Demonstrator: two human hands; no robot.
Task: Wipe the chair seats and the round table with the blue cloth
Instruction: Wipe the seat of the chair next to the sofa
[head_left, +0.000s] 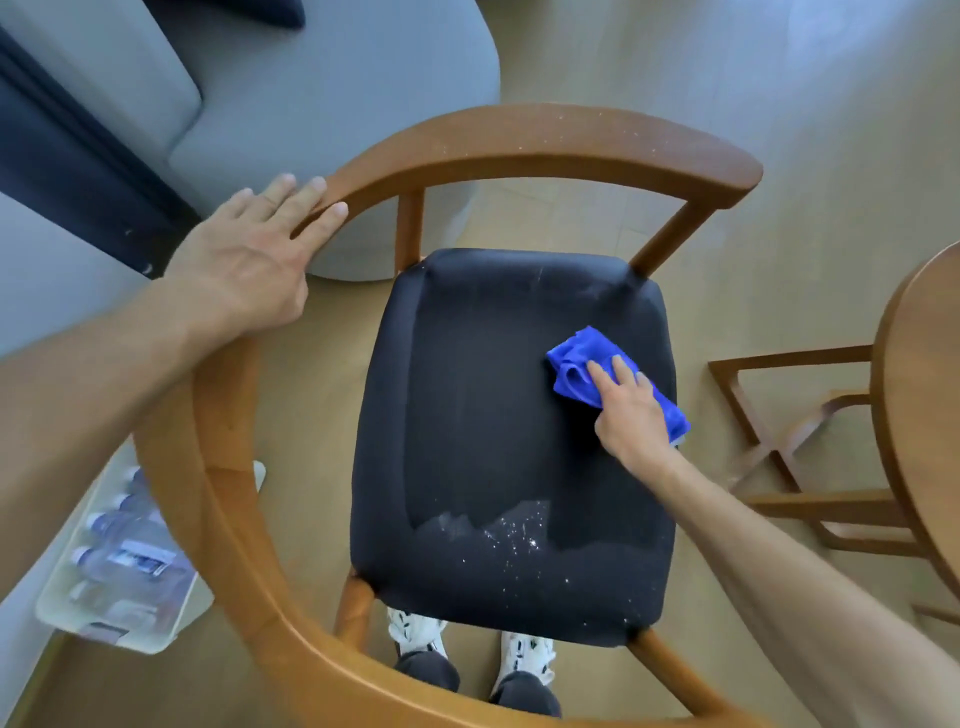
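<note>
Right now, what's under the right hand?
The blue cloth, bunched, pressed onto the dark chair seat by the right hand. Cloth edges show on both sides; the seat patch beneath it is hidden.

Round table (924, 415) cut off at right (bottle labels (140, 558) blurred).

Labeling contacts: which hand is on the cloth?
The right hand: its fingers press the blue cloth onto the dark seat. The left hand rests on the chair's wooden rail, away from the cloth.

The left hand (244, 262) lies flat with fingers straight at far left, while the right hand (626, 410) presses down, fingers extended.
</note>
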